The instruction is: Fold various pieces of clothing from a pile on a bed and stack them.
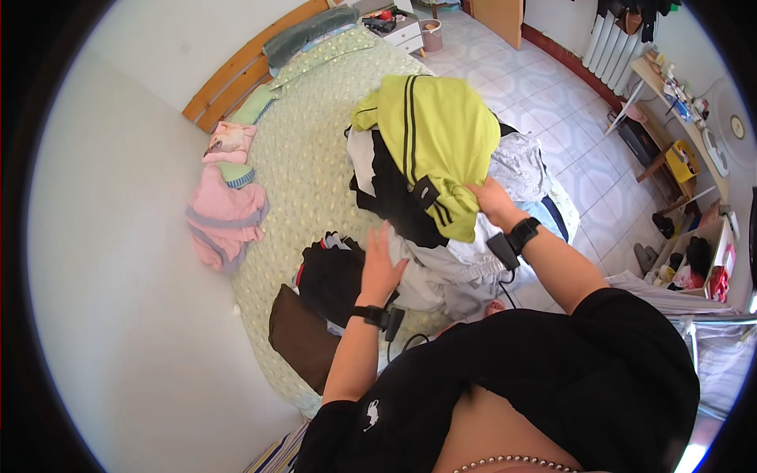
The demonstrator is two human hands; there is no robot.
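My right hand (pixel 494 201) grips the edge of a lime-green garment (pixel 440 118) with dark double stripes and a black patch. The garment drapes over a heap of clothes on the bed. Beneath it are black fabric (pixel 393 204) and a grey-white printed garment (pixel 520 168). My left hand (pixel 380 266) is empty, its fingers apart, over pale grey cloth (pixel 420 284). Beside that hand lie folded black clothing (pixel 331 278) and a dark brown folded garment (pixel 301 337). Both wrists wear black straps with small devices and cables.
The bed (pixel 301 171) has a pale green patterned cover and a wooden headboard (pixel 230 83). Pink fabric (pixel 227 213) lies along the wall side. To the right are tiled floor (pixel 532 94), a desk (pixel 680 100) and a shoe rack (pixel 686 260). A bin (pixel 432 38) stands near a nightstand (pixel 405 38).
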